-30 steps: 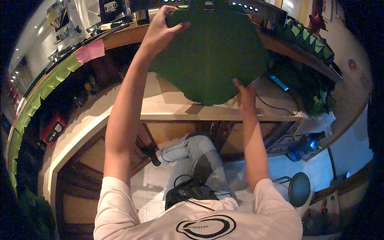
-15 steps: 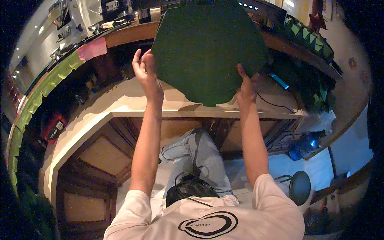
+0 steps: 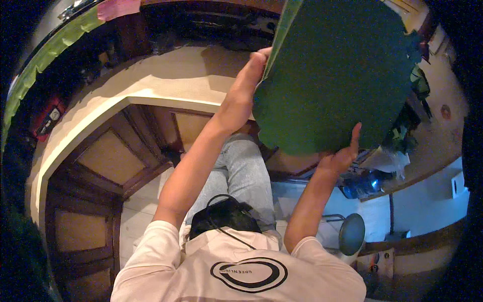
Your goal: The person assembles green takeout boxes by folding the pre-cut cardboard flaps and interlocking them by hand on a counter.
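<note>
Nearest the camera: a white T-shirt with a dark oval print on the chest, and a black pouch with a cord lying at the waist. Below it, a leg in light blue jeans extends over a pale tiled floor.

Both forearms rise from the lower edge. The right hand grips the lower edge of a large dark green sheet; the thumb lies pressed flat against the near face, and the remaining fingers are hidden behind the sheet, so their spread cannot be told. The left hand holds the sheet's left edge higher up; the fingers are closed together along that edge, with the tips curling out of sight behind it.

The sheet is held up clear of the counter, tilted, filling the upper right of the view. Its left edge shows a lighter green back.

Beyond the hands: a pale L-shaped counter top on dark wooden panelled cabinets. At right, a round grey stool seat stands on the floor. Farthest off, a green strip runs along the upper left rim, with a pink piece at its end and a red object below it.
</note>
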Tool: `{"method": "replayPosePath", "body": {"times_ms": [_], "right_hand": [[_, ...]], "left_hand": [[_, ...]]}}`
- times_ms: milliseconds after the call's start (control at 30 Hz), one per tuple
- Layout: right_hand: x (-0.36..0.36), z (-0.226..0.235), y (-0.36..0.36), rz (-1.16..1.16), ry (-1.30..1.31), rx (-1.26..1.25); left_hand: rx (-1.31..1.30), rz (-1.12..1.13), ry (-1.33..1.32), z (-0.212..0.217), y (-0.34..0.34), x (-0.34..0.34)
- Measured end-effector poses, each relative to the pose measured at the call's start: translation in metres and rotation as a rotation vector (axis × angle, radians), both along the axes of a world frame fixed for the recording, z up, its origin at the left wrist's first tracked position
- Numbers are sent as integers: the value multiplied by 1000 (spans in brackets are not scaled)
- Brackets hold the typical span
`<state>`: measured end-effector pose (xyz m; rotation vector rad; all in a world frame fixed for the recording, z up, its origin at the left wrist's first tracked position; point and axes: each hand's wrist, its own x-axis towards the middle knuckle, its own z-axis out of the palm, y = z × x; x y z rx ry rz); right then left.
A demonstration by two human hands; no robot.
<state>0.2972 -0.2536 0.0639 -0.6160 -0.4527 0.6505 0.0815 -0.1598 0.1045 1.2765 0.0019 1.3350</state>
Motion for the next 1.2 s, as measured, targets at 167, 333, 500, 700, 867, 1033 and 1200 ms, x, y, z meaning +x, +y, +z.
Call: {"method": "replayPosePath", "body": {"times_ms": [167,333,500,700,867,1033,1200], "right_hand": [[-16,-1,-14,8,200,120],[-16,-20,-23,206,228,251],[-45,-30,-23,234,315,90],[-64,-57,-1,370,400,-41],[-80,-86,18,323,317,-244],[-81,-92,11,422,149,-224],[-69,-103,8,476,81,-231]], "left_hand": [[252,197,-177,-50,-27,4],[377,580,-7,-94,-51,18],[365,710,-18,-100,-60,-3],[351,871,75,-126,-54,-35],[119,862,18,-168,-44,-53],[-153,794,-7,-176,-44,-59],[-236,773,22,-198,-40,-65]]}}
